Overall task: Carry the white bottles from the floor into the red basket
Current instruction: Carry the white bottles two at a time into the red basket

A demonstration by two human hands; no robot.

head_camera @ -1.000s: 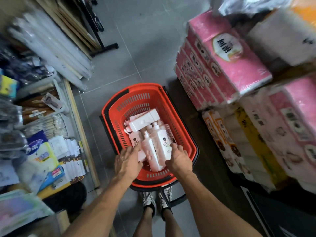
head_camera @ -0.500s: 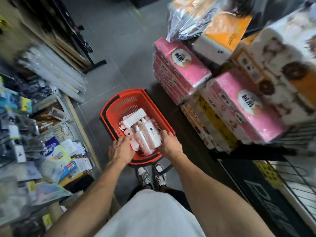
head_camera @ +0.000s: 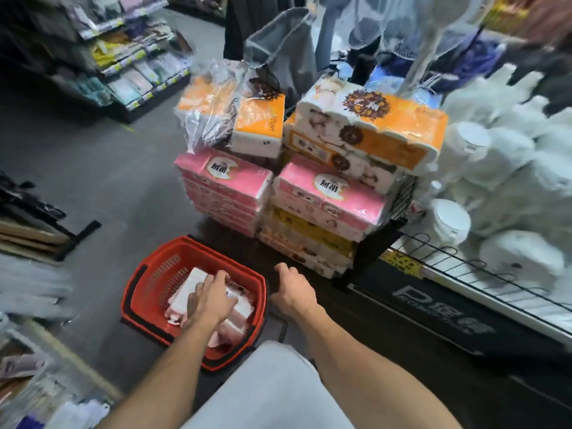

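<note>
The red basket point(head_camera: 140, 281) stands on the grey floor just ahead of my legs. Several white bottles point(head_camera: 240, 309) with pink labels lie piled inside it, together with a white box-shaped pack point(head_camera: 193, 281). My left hand point(head_camera: 210, 300) reaches into the basket and rests on top of the pile, its fingers spread over the bottles. My right hand point(head_camera: 292, 289) hovers outside the basket's right rim, above the dark floor. Its fingers are loosely curled and hold nothing. No white bottles show on the floor.
Stacked pink tissue packs point(head_camera: 223, 187) and orange paper-roll packs point(head_camera: 371, 131) rise just beyond the basket. A wire shelf point(head_camera: 458, 267) with white rolls runs along the right, above a black mat point(head_camera: 433, 311). Shelves of goods line the left side. Grey floor point(head_camera: 123, 181) opens beyond the basket.
The view has lifted and pulled back. My right hand has come out of the basket to its right side. My left hand has shifted onto the top of the bottles.
</note>
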